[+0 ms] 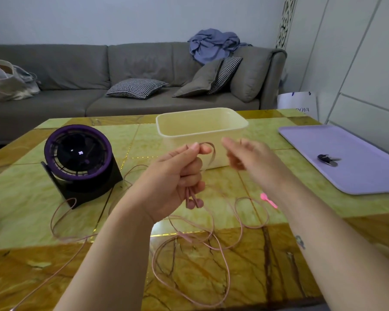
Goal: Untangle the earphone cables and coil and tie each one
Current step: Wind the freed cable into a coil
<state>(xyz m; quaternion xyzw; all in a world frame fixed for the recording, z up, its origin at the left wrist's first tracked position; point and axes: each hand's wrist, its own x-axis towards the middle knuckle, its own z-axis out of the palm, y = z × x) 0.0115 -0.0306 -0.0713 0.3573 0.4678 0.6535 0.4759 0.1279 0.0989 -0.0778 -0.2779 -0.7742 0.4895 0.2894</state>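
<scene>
— Where's the round purple desk fan (76, 157)?
— On the yellow marble table (279, 254), left of the cream plastic tub (177, 133). Lilac tray (357, 176) right, dark keys (328, 160) on it; pink earphone cable (184, 236) in front.

Pink earphone cable (228, 279) in loose tangled loops on the table (54, 221), earbuds (194, 203) aloft, side by side.

pink earphone cable (220, 245); purple-black fan (78, 153); cream tub (200, 129); lilac tray (357, 153); houndstooth cushion (136, 88); grey sofa (76, 70).

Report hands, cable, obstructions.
Left hand grips pink earphone cable, earbuds dangling. Right hand open, blurred. Slack looped on table, uncoiled. Fan beside slack.
</scene>
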